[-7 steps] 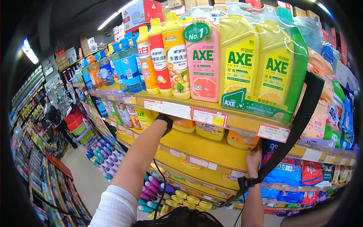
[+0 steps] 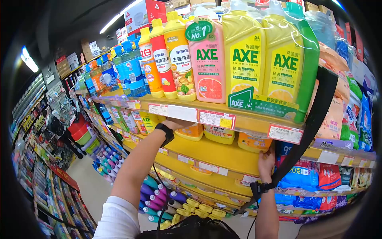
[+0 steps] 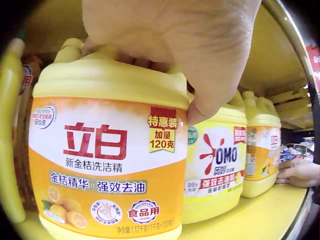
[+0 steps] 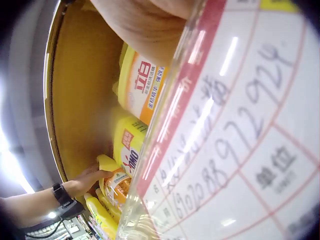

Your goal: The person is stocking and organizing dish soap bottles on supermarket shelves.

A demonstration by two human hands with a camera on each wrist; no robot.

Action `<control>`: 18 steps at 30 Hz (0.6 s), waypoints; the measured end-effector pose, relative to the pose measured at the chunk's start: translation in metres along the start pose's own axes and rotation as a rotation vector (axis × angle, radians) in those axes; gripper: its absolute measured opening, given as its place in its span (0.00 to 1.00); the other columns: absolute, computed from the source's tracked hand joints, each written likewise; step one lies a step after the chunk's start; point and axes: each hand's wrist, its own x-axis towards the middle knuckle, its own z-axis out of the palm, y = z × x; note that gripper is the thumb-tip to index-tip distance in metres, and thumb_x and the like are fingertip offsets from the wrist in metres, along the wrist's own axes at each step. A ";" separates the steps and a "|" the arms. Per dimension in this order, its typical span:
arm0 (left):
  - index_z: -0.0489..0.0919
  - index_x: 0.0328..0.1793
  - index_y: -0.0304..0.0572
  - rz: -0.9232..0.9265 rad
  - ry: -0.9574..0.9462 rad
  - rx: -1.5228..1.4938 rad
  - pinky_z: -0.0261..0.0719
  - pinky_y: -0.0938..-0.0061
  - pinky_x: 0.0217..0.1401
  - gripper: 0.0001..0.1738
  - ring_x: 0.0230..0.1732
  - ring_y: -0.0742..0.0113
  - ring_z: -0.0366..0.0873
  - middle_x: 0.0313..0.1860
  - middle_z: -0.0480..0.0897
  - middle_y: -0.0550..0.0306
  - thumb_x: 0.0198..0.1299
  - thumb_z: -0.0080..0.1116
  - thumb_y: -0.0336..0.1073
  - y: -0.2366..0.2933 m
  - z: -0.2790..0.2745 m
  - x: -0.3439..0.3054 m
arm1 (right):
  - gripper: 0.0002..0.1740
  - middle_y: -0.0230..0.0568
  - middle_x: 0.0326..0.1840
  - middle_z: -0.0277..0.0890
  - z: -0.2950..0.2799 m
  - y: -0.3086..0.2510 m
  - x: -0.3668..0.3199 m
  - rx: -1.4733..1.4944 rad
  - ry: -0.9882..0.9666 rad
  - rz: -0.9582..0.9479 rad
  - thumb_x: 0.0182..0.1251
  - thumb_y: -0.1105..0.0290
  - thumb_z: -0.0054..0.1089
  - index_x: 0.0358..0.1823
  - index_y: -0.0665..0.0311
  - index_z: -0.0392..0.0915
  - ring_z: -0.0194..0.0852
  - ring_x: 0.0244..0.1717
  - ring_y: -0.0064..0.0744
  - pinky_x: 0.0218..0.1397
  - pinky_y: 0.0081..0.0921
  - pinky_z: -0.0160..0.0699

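Note:
My left hand [image 2: 173,124] reaches under the upper shelf board. In the left wrist view its fingers [image 3: 145,62] curl over the top handle of a yellow jug with an orange and white label [image 3: 105,160]. A yellow OMO jug [image 3: 215,160] stands beside it, with another orange-labelled jug [image 3: 261,145] farther along. My right hand [image 2: 266,163] is at the shelf front by the rightmost jug [image 2: 254,142]; its fingers [image 3: 292,172] lie low against that jug's side, looking mostly straight. The right wrist view shows only part of this hand [image 4: 150,22].
Upper-shelf bottles, including a pink AXE bottle [image 2: 205,59], stand above my hands behind a price-tag rail [image 2: 217,118]. A black post [image 2: 304,139] rises right of my right hand. Bagged goods [image 2: 300,179] fill the right shelves; floor bottles [image 2: 159,195] stand below.
The head view has shifted slightly, the shelf now sitting a little farther left. More of the back of my left hand shows below the price rail. My right hand stays by the same jug.

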 end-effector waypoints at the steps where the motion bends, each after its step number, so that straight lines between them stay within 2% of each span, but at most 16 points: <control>1: 0.75 0.63 0.53 0.053 0.116 -0.013 0.73 0.60 0.65 0.28 0.62 0.53 0.76 0.61 0.79 0.54 0.62 0.58 0.58 0.003 -0.002 -0.005 | 0.29 0.57 0.58 0.74 0.003 0.002 0.002 -0.012 0.032 -0.022 0.60 0.76 0.65 0.63 0.75 0.69 0.77 0.57 0.50 0.59 0.36 0.79; 2: 0.77 0.58 0.53 0.107 0.228 -0.027 0.76 0.59 0.62 0.24 0.59 0.53 0.78 0.56 0.82 0.55 0.62 0.59 0.56 0.004 -0.002 -0.009 | 0.29 0.58 0.57 0.74 0.005 0.004 0.003 -0.025 0.032 -0.024 0.60 0.76 0.65 0.63 0.75 0.69 0.77 0.57 0.50 0.59 0.36 0.79; 3: 0.78 0.58 0.51 0.145 0.218 -0.108 0.76 0.57 0.61 0.26 0.59 0.49 0.77 0.56 0.82 0.52 0.59 0.62 0.54 0.002 -0.003 -0.016 | 0.30 0.58 0.57 0.74 0.005 0.008 0.004 -0.042 0.030 -0.027 0.59 0.75 0.66 0.63 0.75 0.69 0.77 0.56 0.51 0.59 0.36 0.79; 6: 0.79 0.59 0.50 0.154 0.290 -0.110 0.75 0.54 0.61 0.28 0.58 0.45 0.77 0.56 0.81 0.48 0.55 0.65 0.53 0.014 -0.028 -0.035 | 0.31 0.57 0.55 0.75 0.004 0.001 -0.001 -0.079 0.053 -0.038 0.59 0.74 0.67 0.64 0.74 0.69 0.77 0.55 0.51 0.58 0.37 0.77; 7: 0.79 0.60 0.48 0.103 0.242 -0.118 0.73 0.53 0.62 0.30 0.57 0.42 0.76 0.56 0.80 0.43 0.53 0.67 0.52 0.023 -0.042 -0.043 | 0.31 0.57 0.55 0.75 0.002 -0.005 -0.002 -0.090 0.062 -0.043 0.59 0.74 0.67 0.64 0.74 0.69 0.77 0.55 0.51 0.58 0.37 0.77; 10: 0.78 0.62 0.47 0.080 0.220 -0.036 0.69 0.52 0.67 0.31 0.62 0.41 0.73 0.59 0.78 0.42 0.53 0.69 0.50 0.028 -0.048 -0.057 | 0.32 0.57 0.56 0.74 -0.002 -0.011 -0.003 -0.118 0.005 -0.009 0.59 0.73 0.66 0.65 0.74 0.69 0.76 0.56 0.51 0.59 0.38 0.76; 14: 0.76 0.64 0.45 0.076 0.401 0.136 0.65 0.47 0.67 0.32 0.64 0.40 0.70 0.62 0.75 0.41 0.54 0.67 0.49 0.033 -0.034 -0.063 | 0.32 0.59 0.61 0.72 0.002 0.003 0.001 -0.061 -0.004 0.001 0.59 0.74 0.66 0.65 0.74 0.68 0.74 0.61 0.53 0.65 0.39 0.73; 16: 0.75 0.65 0.45 0.055 0.408 0.128 0.63 0.46 0.68 0.33 0.65 0.40 0.69 0.63 0.75 0.41 0.54 0.67 0.49 0.033 -0.028 -0.063 | 0.33 0.61 0.64 0.70 0.001 0.011 0.003 -0.097 -0.004 -0.007 0.59 0.74 0.66 0.66 0.73 0.67 0.72 0.64 0.55 0.68 0.39 0.70; 18: 0.75 0.65 0.45 0.041 0.417 0.124 0.62 0.45 0.68 0.33 0.66 0.40 0.69 0.63 0.74 0.41 0.54 0.67 0.49 0.033 -0.024 -0.063 | 0.34 0.59 0.64 0.71 0.002 -0.002 -0.001 -0.264 0.052 -0.116 0.62 0.75 0.64 0.69 0.73 0.64 0.71 0.66 0.51 0.69 0.36 0.68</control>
